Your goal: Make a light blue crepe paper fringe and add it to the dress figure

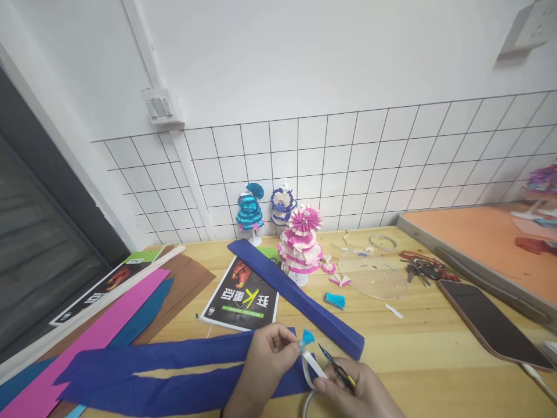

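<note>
My left hand (272, 355) pinches a small light-blue crepe-paper tuft (308, 337) between thumb and fingertips; its fanned end sticks out to the right. In my right hand (354, 386) are small pointed snips (338, 367) with black and yellow handles, tips toward the upper left. Its thumb and finger also hold a narrow white strip (314, 364), which curls up to the tuft; whether it is stuck there I cannot tell. Long dark-blue paper strips (183, 351) lie under my left hand. A folded dark-blue strip (300, 290) rests just beyond both hands.
Three ruffled paper ornaments stand by the wall, the pink one (300, 244) nearest. A bound light-blue bundle (335, 300), paper bows (339, 280), keys (424, 271) and a phone (478, 322) lie to the right. Coloured paper sheets (104, 313) and a black booklet (243, 296) lie left.
</note>
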Tool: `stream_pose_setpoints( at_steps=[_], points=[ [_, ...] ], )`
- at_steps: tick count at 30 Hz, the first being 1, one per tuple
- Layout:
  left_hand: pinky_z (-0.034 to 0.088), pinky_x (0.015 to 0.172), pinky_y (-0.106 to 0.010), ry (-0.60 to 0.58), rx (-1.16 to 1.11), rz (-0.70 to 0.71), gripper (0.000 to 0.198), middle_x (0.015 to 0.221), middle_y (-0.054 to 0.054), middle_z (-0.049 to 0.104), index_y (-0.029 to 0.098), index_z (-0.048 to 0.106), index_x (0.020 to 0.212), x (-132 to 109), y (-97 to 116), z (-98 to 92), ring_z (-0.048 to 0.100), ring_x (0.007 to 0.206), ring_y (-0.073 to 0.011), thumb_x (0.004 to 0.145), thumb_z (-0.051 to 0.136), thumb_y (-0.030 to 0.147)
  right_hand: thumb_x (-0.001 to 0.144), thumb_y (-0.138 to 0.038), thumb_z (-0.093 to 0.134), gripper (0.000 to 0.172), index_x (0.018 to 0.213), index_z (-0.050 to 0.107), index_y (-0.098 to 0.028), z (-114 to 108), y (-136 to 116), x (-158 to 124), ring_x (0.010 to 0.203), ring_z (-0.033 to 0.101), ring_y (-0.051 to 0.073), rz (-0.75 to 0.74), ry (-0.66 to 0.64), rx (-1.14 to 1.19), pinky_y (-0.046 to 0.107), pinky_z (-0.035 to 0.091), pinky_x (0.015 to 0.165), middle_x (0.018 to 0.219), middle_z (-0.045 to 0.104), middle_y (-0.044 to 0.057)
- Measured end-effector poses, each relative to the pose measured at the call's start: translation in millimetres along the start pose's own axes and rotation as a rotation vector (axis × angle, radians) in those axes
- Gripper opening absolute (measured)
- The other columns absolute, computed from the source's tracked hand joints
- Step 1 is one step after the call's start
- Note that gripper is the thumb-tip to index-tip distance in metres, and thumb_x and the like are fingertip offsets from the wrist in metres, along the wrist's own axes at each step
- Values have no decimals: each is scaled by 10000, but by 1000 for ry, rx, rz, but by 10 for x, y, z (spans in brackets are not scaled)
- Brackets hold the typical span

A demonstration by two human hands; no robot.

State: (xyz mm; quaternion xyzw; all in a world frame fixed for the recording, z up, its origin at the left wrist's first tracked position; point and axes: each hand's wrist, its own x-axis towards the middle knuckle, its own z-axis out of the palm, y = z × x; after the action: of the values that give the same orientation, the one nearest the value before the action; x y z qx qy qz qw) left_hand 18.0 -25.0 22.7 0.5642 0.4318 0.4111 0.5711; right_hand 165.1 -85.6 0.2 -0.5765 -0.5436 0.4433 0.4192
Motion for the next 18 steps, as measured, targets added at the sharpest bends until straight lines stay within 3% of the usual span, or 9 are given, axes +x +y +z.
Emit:
stream_pose_setpoints(
  at_steps=[4,10,18],
  points=[
    [353,420,-191,-60,-189,-142,73,582,13,584,125,584,554,-17,56,11,468,421,-65,581,637,165,705,-457,517,359,497,373,-203,0,28,-6,518,290,124,-22,-24,-116,223,270,481,532,282,-55],
    [492,431,-236,-41,-322,-284,199,572,10,588,128,567,585,-44,120,38,562,503,-119,526,725,235,768,-369,492,316,517,426,-187,-51,6,-36,530,343,128,-28,-88,-249,210,292,482,537,316,-53],
    [525,443,-249,-68,-269,-265,178,530,8,616,133,530,612,-26,41,17,625,512,-149,583,689,207,788,-290,505,192,664,599,-178,-173,-10,-56,611,532,186,-59,-172,-323,222,389,538,602,600,-2]
  ],
)
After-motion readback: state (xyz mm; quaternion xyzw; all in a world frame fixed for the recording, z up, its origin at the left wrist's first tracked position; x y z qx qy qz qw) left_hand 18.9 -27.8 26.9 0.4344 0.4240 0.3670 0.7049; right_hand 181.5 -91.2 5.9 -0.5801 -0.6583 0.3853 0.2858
